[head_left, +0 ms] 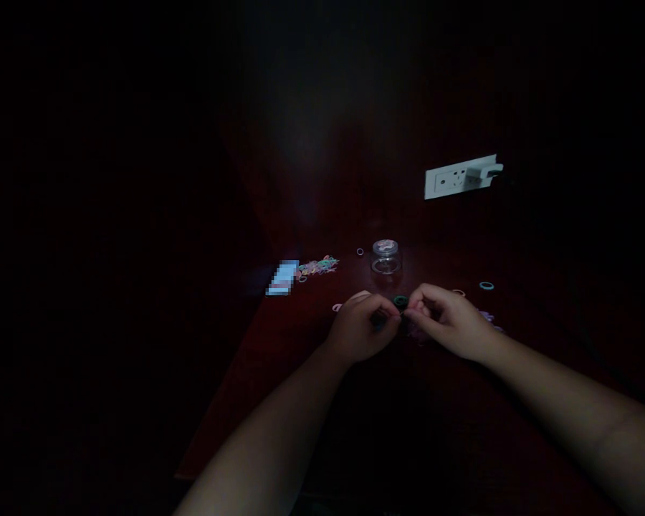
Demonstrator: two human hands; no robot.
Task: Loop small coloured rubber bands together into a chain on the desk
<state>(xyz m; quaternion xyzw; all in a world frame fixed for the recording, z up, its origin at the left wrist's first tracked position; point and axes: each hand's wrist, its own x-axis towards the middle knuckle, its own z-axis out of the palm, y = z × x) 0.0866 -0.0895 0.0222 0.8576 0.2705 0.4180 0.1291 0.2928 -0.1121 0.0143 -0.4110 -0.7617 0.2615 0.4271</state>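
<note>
My left hand (364, 326) and my right hand (450, 321) meet over the dark red table, thumb and fingers of each pinched together. Their fingertips nearly touch, and whatever small thing lies between them is too dim to name. Just behind the fingertips is a dark green ring (400, 300). Purple small bands (420, 333) lie in a loose heap under and beside my right hand, partly hidden by it. A pink ring (337, 307) shows at the edge of my left hand.
A clear lidded jar (386, 259) stands behind my hands. Left of it are a small pale ring (360, 251), a pile of colourful bands (318, 266) and a lit phone (283, 278). A teal ring (486, 285) lies to the right. A wall socket (459, 178) holds a plug.
</note>
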